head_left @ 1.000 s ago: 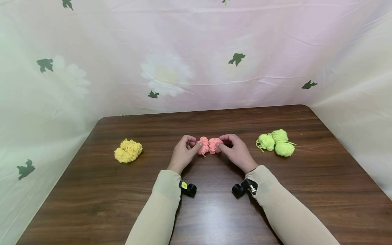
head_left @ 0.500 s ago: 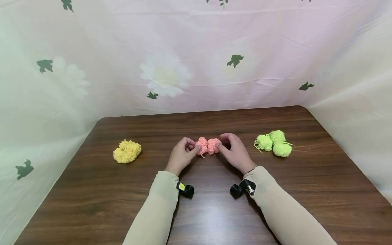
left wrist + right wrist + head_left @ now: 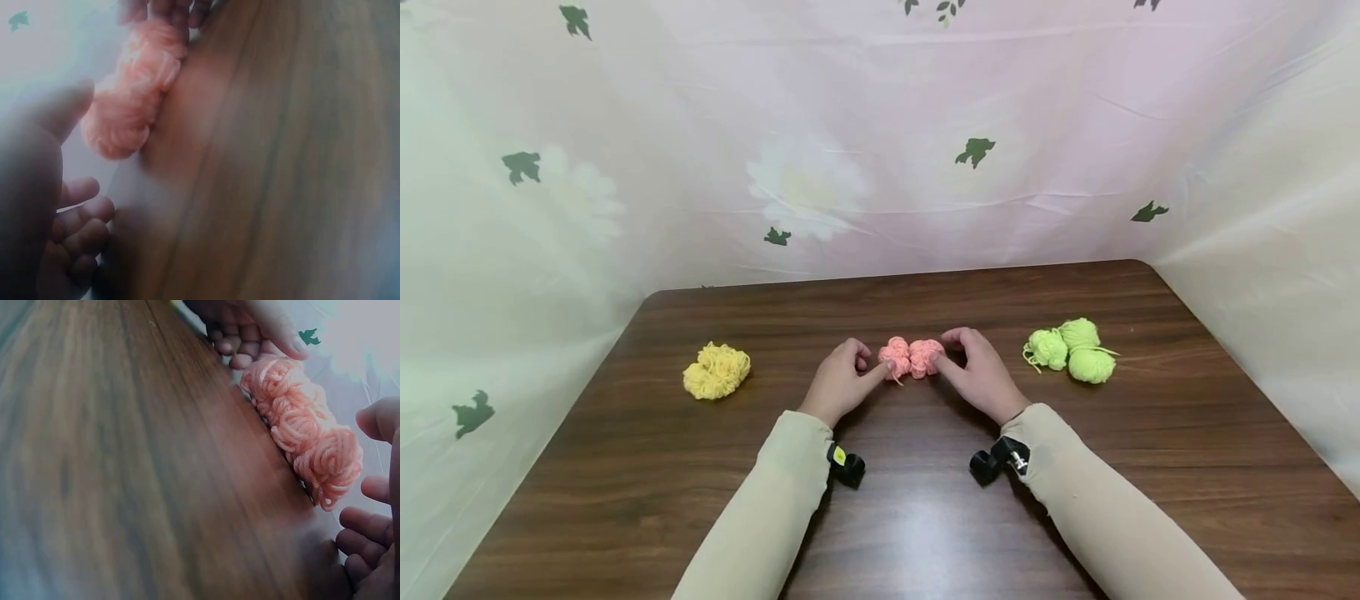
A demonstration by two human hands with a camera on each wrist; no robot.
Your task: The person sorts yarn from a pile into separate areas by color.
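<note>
Pink yarn balls [image 3: 912, 357] lie in a cluster at the middle of the brown table, a short loose end pointing toward the near side. My left hand [image 3: 844, 379] is at their left, its thumb tip by the yarn and its fingers loosely bent off it. On the other side is my right hand [image 3: 979, 375], fingers relaxed, thumb near the right ball. In the right wrist view a gap shows between that hand's thumb and the pink yarn [image 3: 334, 459]. The left wrist view has the left thumb beside the pink yarn [image 3: 119, 125], with the fingers below it.
Yellow yarn [image 3: 717, 371] lies on the left of the table [image 3: 625, 467]. At the right sit three light green yarn balls [image 3: 1082, 337] with loose strands. A flowered cloth [image 3: 700, 125] hangs behind the table and along its sides.
My left fingers have drawn back leftward from the pink yarn, and the left forearm has shifted left. The right hand stays nearly in place. The pink yarn has hardly moved.
</note>
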